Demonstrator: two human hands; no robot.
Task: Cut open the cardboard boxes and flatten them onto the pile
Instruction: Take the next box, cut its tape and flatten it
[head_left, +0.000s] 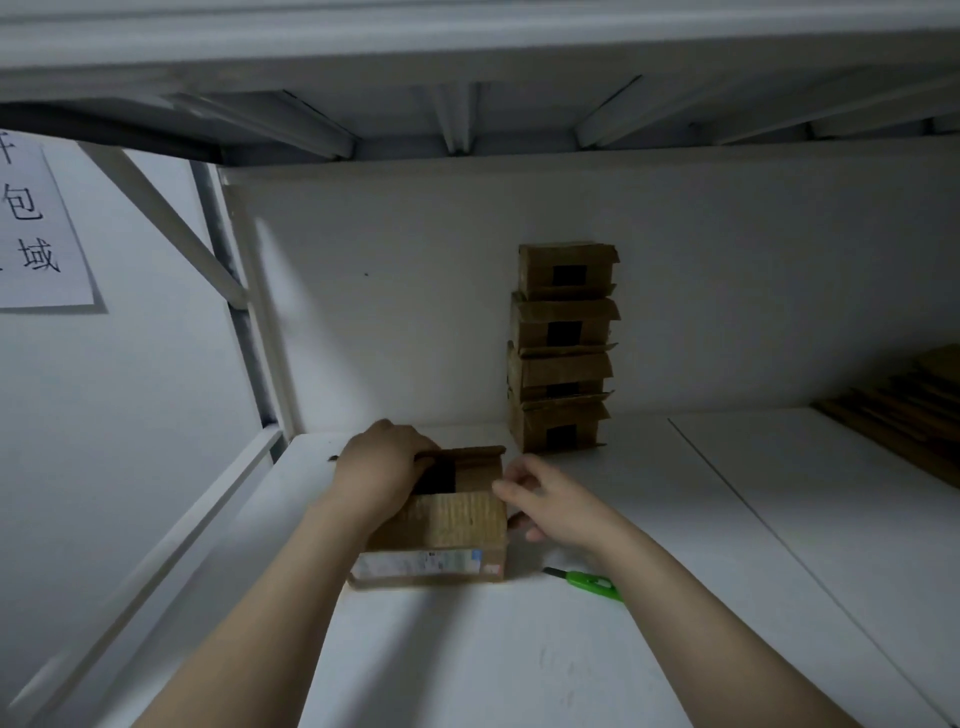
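A small cardboard box (447, 525) with a white label on its near side sits on the white shelf (467, 649). My left hand (382, 467) grips the box's far left top edge, fingers curled over it. My right hand (545, 499) is at the box's right side, its curled fingers touching the upper right corner. A green utility knife (587, 581) lies on the shelf just right of the box, under my right forearm. A stack of several similar boxes (563, 348) stands against the back wall.
A pile of flattened cardboard (914, 410) lies at the far right of the shelf. Another shelf's underside hangs overhead. A paper sign (36, 228) is stuck on the left wall beside the rack's metal upright.
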